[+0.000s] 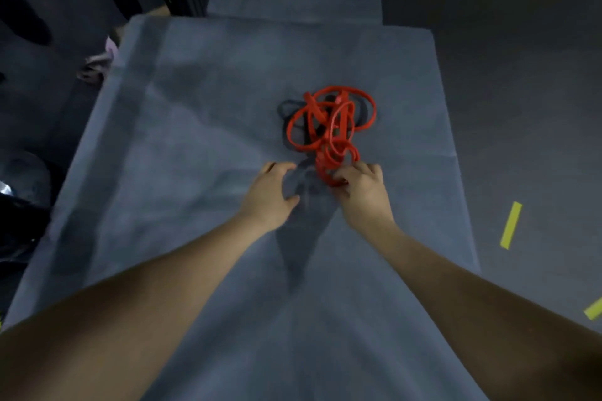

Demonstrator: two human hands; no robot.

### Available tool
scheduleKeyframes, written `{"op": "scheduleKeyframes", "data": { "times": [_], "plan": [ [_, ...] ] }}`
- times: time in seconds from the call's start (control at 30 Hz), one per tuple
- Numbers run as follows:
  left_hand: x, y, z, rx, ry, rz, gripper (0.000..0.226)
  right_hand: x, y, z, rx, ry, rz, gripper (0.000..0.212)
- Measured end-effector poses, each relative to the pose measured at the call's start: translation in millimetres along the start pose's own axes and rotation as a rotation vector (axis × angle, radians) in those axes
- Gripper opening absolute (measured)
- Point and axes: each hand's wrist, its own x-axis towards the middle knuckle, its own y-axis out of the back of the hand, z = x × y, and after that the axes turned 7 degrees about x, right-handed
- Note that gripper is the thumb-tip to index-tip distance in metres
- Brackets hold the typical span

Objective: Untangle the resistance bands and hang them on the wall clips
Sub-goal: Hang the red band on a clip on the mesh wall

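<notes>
Right hand point(361, 185) pinches the near end of the red bands point(329, 124), tangled mid-counter point(195, 91); left hand point(272, 195) hovers relaxed beside. Soft, springy rubber, likely light: best pulled loop by loop.

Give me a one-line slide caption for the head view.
Right hand pinches the near end of the tangled red resistance bands on a grey cloth; left hand rests open beside.
</notes>
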Motion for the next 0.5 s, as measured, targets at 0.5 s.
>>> {"op": "scheduleKeyframes", "data": {
  "times": [0.5],
  "plan": [
    [-94,281,136,-0.333,-0.078,0.165,0.017,0,211,-282,0.392,0.272,-0.228,0.013]
  ]
}}
